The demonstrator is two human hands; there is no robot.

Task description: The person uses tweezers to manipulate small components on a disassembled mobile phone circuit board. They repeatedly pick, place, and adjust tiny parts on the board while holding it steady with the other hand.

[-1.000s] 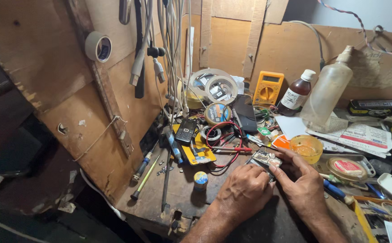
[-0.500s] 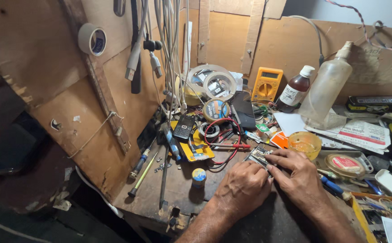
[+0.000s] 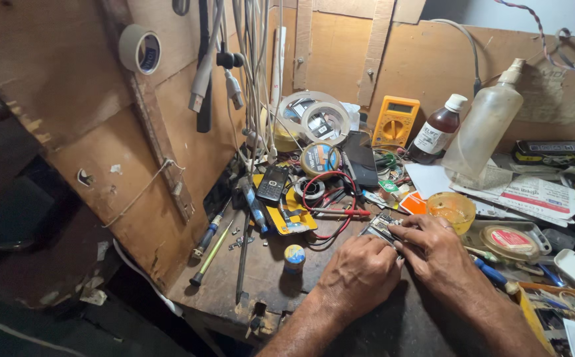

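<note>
Both my hands meet over a small circuit board (image 3: pixel 380 226) on the wooden workbench (image 3: pixel 261 277). My left hand (image 3: pixel 360 268) is curled, its fingertips pressed to the board's near edge. My right hand (image 3: pixel 436 248) grips the board from the right side, fingers bent over it. Most of the board is hidden under my fingers. Just beyond it lie red wires (image 3: pixel 330 198) and a small orange bowl (image 3: pixel 451 208).
A yellow multimeter (image 3: pixel 396 120), a brown bottle (image 3: pixel 436 132) and a clear plastic bottle (image 3: pixel 486 125) stand at the back. Tape rolls (image 3: pixel 314 119), a small black phone (image 3: pixel 273 184), screwdrivers (image 3: pixel 211 248), a small blue-yellow jar (image 3: pixel 294 256) and papers (image 3: pixel 532 195) crowd the bench. Cables hang from the wooden wall.
The view has shifted slightly. Both hands stay on the circuit board with only small finger movements.
</note>
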